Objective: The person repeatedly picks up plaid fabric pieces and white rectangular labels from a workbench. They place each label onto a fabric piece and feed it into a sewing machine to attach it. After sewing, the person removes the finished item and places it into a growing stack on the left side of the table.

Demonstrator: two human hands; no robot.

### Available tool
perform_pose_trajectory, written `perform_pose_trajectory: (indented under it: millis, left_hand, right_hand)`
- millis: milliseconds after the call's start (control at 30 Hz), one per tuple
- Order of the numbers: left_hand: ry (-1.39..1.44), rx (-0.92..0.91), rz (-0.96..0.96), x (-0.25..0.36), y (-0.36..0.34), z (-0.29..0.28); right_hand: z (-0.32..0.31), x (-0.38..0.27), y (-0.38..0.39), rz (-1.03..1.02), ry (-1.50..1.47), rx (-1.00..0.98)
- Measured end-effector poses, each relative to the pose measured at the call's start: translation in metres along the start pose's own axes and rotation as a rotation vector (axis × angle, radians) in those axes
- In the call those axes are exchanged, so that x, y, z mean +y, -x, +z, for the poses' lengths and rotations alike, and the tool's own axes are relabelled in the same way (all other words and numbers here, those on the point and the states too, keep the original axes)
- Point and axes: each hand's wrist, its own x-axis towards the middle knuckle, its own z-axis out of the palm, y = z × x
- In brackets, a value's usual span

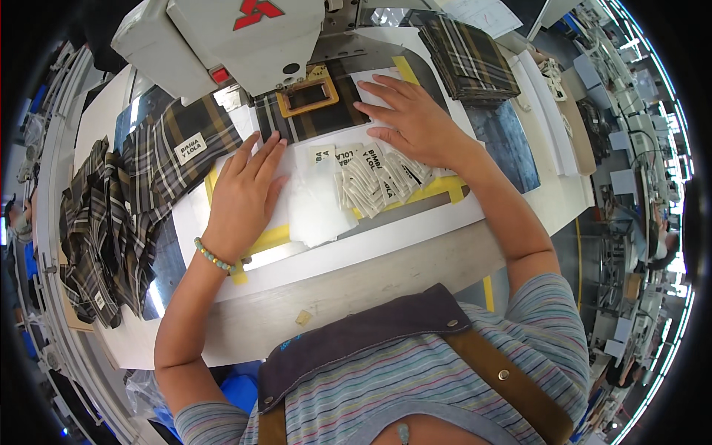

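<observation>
My left hand (246, 189) lies flat on the white template sheet, its fingers stretched toward the left edge of a dark plaid fabric piece (353, 100). Across that fabric's right edge, my right hand (419, 122) is spread, palm down. Both hands are open and hold nothing. A brass-coloured rectangular clamp frame (332, 99) rests on the fabric, beneath the white sewing machine head (248, 44). Just below my right hand, small white woven labels (367, 185) lie in a loose pile. Beside them are white backing sheets (315, 215).
Plaid pieces (178, 137) with sewn-on labels spread leftward and hang in a heap (104, 230) at the table's left edge. A stack of folded plaid fabric (471, 63) stands at the back right. Yellow tape (426, 205) edges the template. A small tan scrap (303, 317) lies near the front.
</observation>
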Motion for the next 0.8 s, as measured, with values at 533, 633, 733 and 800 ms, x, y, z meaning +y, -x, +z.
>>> perform_pose_trajectory:
  millis: [533,633,733,800]
  left_hand:
    - [0.073,0.073,-0.011,-0.001,0.003,-0.003]
    - [0.081,0.102,-0.033,-0.002,0.004,-0.006]
    - [0.094,0.174,-0.061,-0.007,0.006,-0.005]
    - [0.091,0.199,-0.046,-0.007,0.004,-0.008]
  right_hand:
    - [0.007,0.004,0.005,-0.013,-0.078,0.03]
    - [-0.001,0.003,0.003,-0.033,-0.097,-0.007]
    - [-0.005,-0.005,0.003,0.018,-0.167,0.019]
    - [-0.006,-0.005,0.005,0.023,-0.178,-0.009]
